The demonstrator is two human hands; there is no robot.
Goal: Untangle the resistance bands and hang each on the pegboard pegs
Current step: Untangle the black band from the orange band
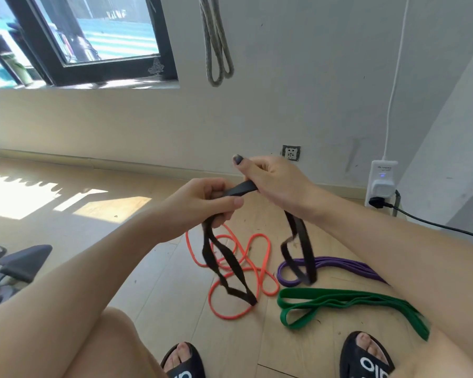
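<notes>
Floor (153,268): we see orange band (260,271), purple band (339,264) and green band (339,301) lying loose, waiting.
Wall: grey band (216,50) hangs already.
Hands: our left hand (202,201) and right hand (273,178) grip the black band (241,189) raised, so its twisted loops dangle free.

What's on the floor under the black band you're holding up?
Under the black band, held by both hands, lie the orange band and, further right, the purple band on the wooden floor. Its loops hide bits of each.
</notes>
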